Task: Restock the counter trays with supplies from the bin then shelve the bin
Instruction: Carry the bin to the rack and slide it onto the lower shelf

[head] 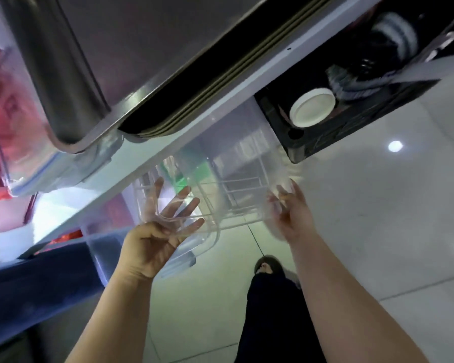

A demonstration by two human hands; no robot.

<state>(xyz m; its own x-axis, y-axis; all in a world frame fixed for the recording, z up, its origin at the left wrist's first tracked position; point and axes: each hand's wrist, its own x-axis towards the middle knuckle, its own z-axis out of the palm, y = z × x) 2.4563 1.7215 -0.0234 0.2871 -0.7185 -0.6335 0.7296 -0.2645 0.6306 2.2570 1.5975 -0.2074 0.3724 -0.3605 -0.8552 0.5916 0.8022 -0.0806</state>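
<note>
Head view looks down at my two hands holding the clear bin between them. My left hand is flat and wide, with fingers spread straight against the bin's side; I can see them through the plastic. My right hand grips the other side with curled fingers, though it looks blurry. The bin's far end meets the white ledge just above my hands. Below my hands is a pale, shiny tile floor with bright light spots on it. My dark trouser leg and shoe show between my arms. Up and right of my right hand sits a black tray with a round white lid in it. Far left of my left hand is a clear box of red stuff; its marks are too blurry to read.
</note>
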